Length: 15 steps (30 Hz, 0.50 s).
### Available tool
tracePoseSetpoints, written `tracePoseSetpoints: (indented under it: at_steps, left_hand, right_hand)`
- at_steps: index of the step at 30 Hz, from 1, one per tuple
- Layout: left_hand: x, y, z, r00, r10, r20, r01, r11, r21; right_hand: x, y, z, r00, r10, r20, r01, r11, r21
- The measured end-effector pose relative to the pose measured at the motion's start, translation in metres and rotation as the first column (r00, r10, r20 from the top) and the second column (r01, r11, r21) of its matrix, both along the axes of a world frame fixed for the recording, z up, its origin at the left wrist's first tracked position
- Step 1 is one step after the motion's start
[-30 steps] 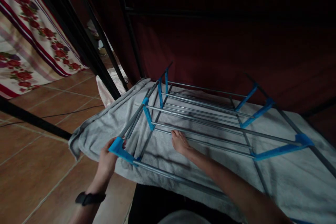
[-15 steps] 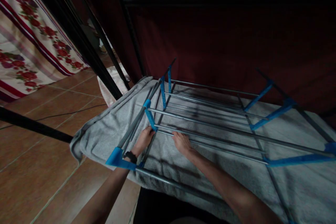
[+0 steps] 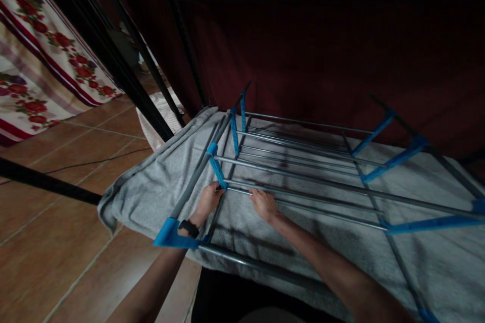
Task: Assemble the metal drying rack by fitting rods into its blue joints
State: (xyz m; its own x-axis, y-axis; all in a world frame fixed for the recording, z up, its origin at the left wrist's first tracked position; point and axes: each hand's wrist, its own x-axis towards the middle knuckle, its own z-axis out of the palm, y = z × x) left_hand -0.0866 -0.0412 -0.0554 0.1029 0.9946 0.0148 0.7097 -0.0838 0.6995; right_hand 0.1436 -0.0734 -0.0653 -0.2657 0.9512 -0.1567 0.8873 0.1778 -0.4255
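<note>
A shoe rack (image 3: pixel 303 174) of grey metal tubes with blue plastic brackets lies on a grey blanket. My left hand (image 3: pixel 207 203), with a black band at its wrist, is closed at the lower end of a blue bracket (image 3: pixel 217 170), where a thin upright tube meets it. Its fingertips are partly hidden by that joint. To the right, the fingers of my right hand (image 3: pixel 264 204) are curled over a thin metal rod (image 3: pixel 239 191) that runs out from the same joint. Another blue corner bracket (image 3: pixel 172 234) sits in front of my left wrist.
The grey blanket (image 3: pixel 151 186) covers a bed-like surface inside a black metal frame (image 3: pixel 129 75). Behind it hangs a dark red cloth (image 3: pixel 303 70). On the left are a tiled floor (image 3: pixel 68 222), a thin cable (image 3: pixel 87 162) and a floral curtain (image 3: pixel 56 50).
Both hands keep their places on the rack, with only a slight shift of the fingers. The whole view has moved a little.
</note>
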Motion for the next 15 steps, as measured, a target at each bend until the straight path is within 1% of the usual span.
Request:
tracePoseSetpoints:
  at_steps: [3,10,15]
  left_hand:
    - [0.003,-0.004,-0.001,1.0,0.018,-0.002,-0.018,1.0,-0.007]
    - [0.006,-0.005,-0.007,0.999,0.036,-0.02,-0.036,0.999,0.003]
    - [0.007,-0.003,-0.01,0.998,0.06,0.02,-0.06,0.998,0.001]
  right_hand:
    - [0.002,-0.002,0.001,1.0,0.004,-0.006,-0.004,1.0,0.004]
    - [0.005,-0.008,0.012,1.0,0.015,0.006,-0.015,1.0,0.014]
    - [0.003,-0.009,0.011,0.999,0.003,0.032,-0.004,1.0,0.018]
